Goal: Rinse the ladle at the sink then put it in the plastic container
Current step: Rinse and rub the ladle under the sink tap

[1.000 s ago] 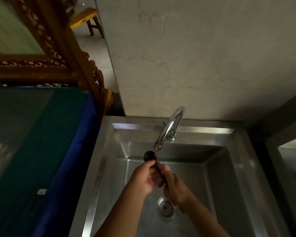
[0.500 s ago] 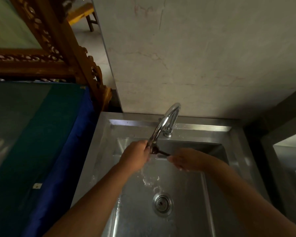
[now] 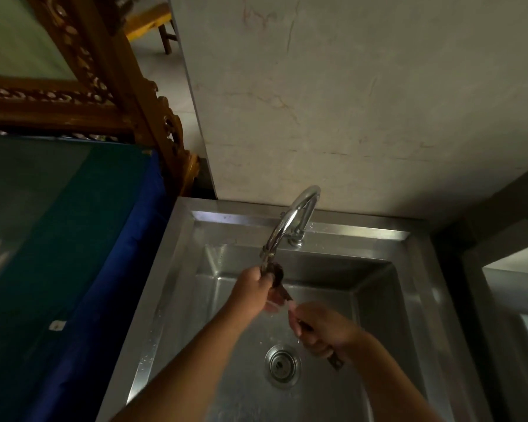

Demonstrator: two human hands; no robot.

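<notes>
A dark ladle (image 3: 282, 289) is held over the steel sink (image 3: 378, 300), its bowl right under the spout of the curved chrome tap (image 3: 290, 220). My left hand (image 3: 255, 292) is wrapped around the bowel end, fingers rubbing it. My right hand (image 3: 323, 328) grips the handle lower right; the handle's end sticks out past my wrist. Water drops lie on the basin floor. The plastic container is not in view.
The drain (image 3: 282, 365) sits in the basin floor below my hands. A surface covered in blue and green cloth (image 3: 73, 254) borders the sink on the left, with a carved wooden frame (image 3: 110, 71) behind it. A pale wall (image 3: 348, 102) rises behind the tap.
My right hand has drawn back and down toward the drain, tilting the ladle's handle lower right. My left hand has stayed at the bowl under the spout.
</notes>
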